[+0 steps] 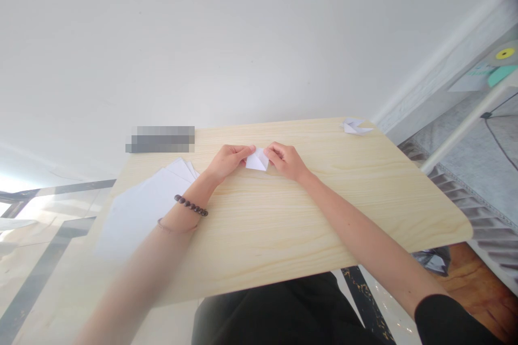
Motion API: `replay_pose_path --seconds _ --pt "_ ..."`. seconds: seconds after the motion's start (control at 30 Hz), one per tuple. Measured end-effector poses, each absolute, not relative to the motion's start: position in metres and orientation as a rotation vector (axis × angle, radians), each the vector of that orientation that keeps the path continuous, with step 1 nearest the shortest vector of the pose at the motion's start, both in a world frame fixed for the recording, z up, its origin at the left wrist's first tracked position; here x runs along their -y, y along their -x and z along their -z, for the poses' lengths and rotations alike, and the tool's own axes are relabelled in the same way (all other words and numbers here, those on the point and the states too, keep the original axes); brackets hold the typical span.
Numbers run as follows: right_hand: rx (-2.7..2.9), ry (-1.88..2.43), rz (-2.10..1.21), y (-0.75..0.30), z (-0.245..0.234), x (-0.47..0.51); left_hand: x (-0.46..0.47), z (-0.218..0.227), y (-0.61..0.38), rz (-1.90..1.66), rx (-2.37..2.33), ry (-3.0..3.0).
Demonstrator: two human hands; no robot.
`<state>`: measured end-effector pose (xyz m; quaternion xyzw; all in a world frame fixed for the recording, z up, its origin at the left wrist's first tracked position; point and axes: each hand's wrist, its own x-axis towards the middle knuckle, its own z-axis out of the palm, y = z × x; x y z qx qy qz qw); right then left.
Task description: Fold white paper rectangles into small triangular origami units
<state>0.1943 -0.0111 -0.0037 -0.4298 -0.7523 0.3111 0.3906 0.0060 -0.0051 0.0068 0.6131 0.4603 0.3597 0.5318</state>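
A small piece of folded white paper [257, 160] is held over the middle of the wooden table, with crease lines on its face. My left hand [227, 161] pinches its left edge, thumb on top. On the other side, my right hand [284, 160] grips the right edge between thumb and curled fingers. The fingers beneath the paper are hidden. Under and beside my left forearm lie several white paper sheets [140, 205], loosely fanned. At the far right corner of the table sits a pointed folded-paper shape [356, 126].
The light wooden table [259, 237] has rounded corners and stands against a white wall [243, 54]. A blurred-out dark block [162, 140] is at its back left. A dark plastic bag [435, 260] lies below the right edge, and a white pole [465, 124] slants nearby.
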Motion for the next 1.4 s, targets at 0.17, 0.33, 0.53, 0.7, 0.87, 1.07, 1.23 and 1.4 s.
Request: replay_pose_path --seconds 0.17,0.33,0.53,0.7,0.87,1.07,1.23,1.4 --pt "1.915 1.098 -0.848 -0.195 0.005 0.01 0.005 -0.007 -0.007 -0.841 -1.127 -1.472" --pt "1.908 1.101 -0.892 -0.196 0.003 0.011 0.005 -0.007 -0.007 -0.848 -1.104 -1.458" --pt "1.929 1.088 -0.909 -0.196 0.002 0.011 0.005 -0.004 -0.006 -0.861 -1.104 -1.443" --pt "1.945 1.086 -0.926 -0.196 0.002 0.011 0.003 0.003 -0.007 -0.896 -1.094 -1.438" --pt "1.973 1.079 -0.917 -0.196 0.0 0.012 0.003 0.003 -0.008 -0.956 -1.061 -1.409" --pt "1.987 1.079 -0.919 -0.195 0.001 0.011 0.004 0.004 -0.008 -0.95 -1.074 -1.416" --pt "1.945 1.083 -0.9 -0.196 0.003 0.01 0.007 0.0 -0.009 -0.961 -1.031 -1.417" --pt "1.87 1.099 -0.856 -0.196 0.003 0.01 0.007 -0.002 -0.007 -0.899 -1.062 -1.496"
